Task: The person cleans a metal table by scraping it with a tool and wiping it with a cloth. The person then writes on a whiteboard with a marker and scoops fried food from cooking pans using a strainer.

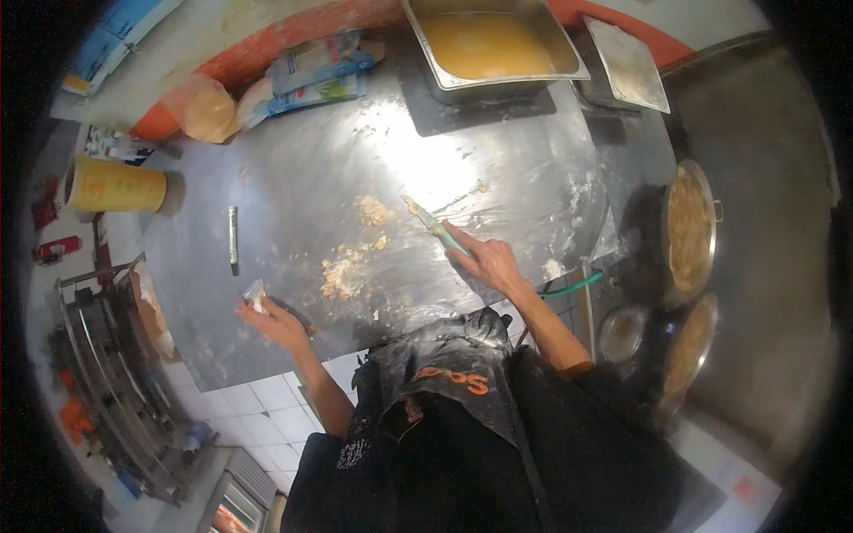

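Observation:
My right hand (pixel 490 263) is closed around the green handle of a knife (pixel 435 229). The knife's blade is smeared with pale crumbs and points away from me, low over the metal table (pixel 293 178). Left of the blade, yellowish crumbly scraps (pixel 346 271) are scattered on the tabletop, with another smear of crumbs (pixel 375 210) further back. At the table's near left side, my left hand (pixel 277 322) pinches a small whitish, partly see-through piece (pixel 258 295), perhaps plastic; I cannot make out its kind. A marker-like stick (pixel 233 240) lies beyond that hand.
A steel pan of yellow liquid (pixel 498 49) stands at the back, beside a flour-dusted container (pixel 626 67). Plastic packages (pixel 320 71) lie at the back left, near a yellow bucket (pixel 120 186). Large filled pots (pixel 691 231) stand right; a rack (pixel 111 373) stands left.

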A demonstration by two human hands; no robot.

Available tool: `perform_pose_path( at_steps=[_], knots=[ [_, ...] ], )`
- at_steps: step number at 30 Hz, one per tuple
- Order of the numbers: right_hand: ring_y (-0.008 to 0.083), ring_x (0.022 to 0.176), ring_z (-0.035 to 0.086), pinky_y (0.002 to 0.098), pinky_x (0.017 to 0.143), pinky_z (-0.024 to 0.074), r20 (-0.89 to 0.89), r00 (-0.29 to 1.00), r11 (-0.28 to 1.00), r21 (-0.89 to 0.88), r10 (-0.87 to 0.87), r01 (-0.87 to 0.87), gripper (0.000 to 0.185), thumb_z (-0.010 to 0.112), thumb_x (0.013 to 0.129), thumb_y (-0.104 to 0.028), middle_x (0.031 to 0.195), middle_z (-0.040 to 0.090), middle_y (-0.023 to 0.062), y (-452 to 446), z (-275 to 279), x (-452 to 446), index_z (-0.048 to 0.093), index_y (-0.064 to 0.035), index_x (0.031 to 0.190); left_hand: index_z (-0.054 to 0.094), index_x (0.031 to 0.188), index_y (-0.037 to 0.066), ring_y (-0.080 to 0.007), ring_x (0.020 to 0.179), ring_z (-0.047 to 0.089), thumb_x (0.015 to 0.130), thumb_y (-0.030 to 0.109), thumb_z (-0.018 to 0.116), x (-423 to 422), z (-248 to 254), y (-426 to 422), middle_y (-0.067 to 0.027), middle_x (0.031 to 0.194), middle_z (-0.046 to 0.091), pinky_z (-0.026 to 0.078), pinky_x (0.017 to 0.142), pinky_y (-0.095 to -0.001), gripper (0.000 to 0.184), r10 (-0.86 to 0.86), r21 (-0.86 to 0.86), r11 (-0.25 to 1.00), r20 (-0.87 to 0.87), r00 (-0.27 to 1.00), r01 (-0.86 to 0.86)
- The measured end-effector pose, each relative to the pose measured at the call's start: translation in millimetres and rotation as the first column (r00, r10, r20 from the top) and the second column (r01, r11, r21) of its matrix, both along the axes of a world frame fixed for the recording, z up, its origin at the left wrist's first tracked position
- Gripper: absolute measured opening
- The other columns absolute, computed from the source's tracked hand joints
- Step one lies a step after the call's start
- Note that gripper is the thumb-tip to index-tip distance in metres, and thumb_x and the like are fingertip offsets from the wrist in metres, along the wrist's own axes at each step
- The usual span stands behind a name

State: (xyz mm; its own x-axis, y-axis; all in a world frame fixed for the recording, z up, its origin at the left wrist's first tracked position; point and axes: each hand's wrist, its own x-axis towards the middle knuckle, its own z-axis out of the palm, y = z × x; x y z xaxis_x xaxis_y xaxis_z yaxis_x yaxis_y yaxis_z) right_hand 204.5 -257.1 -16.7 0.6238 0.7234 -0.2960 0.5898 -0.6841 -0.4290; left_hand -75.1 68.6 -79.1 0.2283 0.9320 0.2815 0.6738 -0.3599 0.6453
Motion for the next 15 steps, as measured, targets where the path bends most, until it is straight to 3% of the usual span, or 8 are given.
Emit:
perform_pose_path(
  at_steps=[3, 6, 9, 12, 15],
  knots=[
    [0.0217, 0.042, 0.051, 0.0396, 0.051, 0.0490, -0.162, 0.920, 0.920, 0.111, -0.357, 0.376, 0.055, 0.048, 0.103, -0.046, 0.048, 0.052, 0.0090, -1, 5, -3, 0.035, -0.0350, 0.156, 0.038, 0.142, -0.009, -0.0472, 0.145, 0.026, 0.106, 0.025, 0.045, 7, 8, -6, -0.0280, 0.151, 0.038, 0.022, 0.120, -0.0537, 0.050, 0.051, -0.099, 0.994, 0.090, 0.995, -0.042],
    [0.0228, 0.043, 0.051, 0.0413, 0.053, 0.0497, -0.127, 0.985, 0.993, 0.011, 0.116, -0.115, 0.055, 0.048, 0.103, -0.044, 0.049, 0.052, 0.0100, -1, 8, -7, 0.036, -0.0316, 0.156, 0.038, 0.143, -0.009, -0.0474, 0.145, 0.027, 0.106, 0.026, 0.044, 0, 1, -2, -0.0283, 0.151, 0.038, 0.020, 0.120, -0.0542, 0.050, 0.009, 0.010, 1.000, -0.041, 0.999, -0.008],
    [0.0234, 0.043, 0.051, 0.0417, 0.054, 0.0492, -0.186, 0.941, 0.947, 0.098, -0.284, 0.305, 0.057, 0.048, 0.103, -0.044, 0.048, 0.052, 0.0097, 6, 11, -10, 0.036, -0.0270, 0.156, 0.038, 0.142, -0.010, -0.0478, 0.146, 0.025, 0.106, 0.026, 0.044, 3, 3, -4, -0.0284, 0.151, 0.038, 0.018, 0.120, -0.0545, 0.051, 0.017, -0.045, 0.999, 0.023, 1.000, -0.016],
    [0.0233, 0.043, 0.051, 0.0406, 0.053, 0.0483, -0.084, 0.984, 0.987, 0.000, 0.158, -0.159, 0.058, 0.048, 0.103, -0.044, 0.048, 0.052, 0.0091, 8, 8, -9, 0.036, -0.0241, 0.156, 0.038, 0.141, -0.010, -0.0481, 0.146, 0.024, 0.106, 0.028, 0.043, -5, -5, 0, -0.0283, 0.152, 0.037, 0.017, 0.120, -0.0546, 0.051, -0.008, 0.056, 0.998, -0.099, 0.995, 0.014],
    [0.0261, 0.041, 0.048, 0.0410, 0.051, 0.0455, -0.106, 0.970, 0.952, 0.191, -0.220, 0.237, 0.060, 0.056, 0.100, -0.042, 0.048, 0.050, 0.0097, 13, 3, -11, 0.040, -0.0233, 0.155, 0.040, 0.139, -0.010, -0.0483, 0.146, 0.023, 0.106, 0.028, 0.044, -3, -10, 3, -0.0283, 0.152, 0.037, 0.019, 0.120, -0.0552, 0.050, 0.005, 0.014, 1.000, -0.005, 1.000, -0.005]
  ],
)
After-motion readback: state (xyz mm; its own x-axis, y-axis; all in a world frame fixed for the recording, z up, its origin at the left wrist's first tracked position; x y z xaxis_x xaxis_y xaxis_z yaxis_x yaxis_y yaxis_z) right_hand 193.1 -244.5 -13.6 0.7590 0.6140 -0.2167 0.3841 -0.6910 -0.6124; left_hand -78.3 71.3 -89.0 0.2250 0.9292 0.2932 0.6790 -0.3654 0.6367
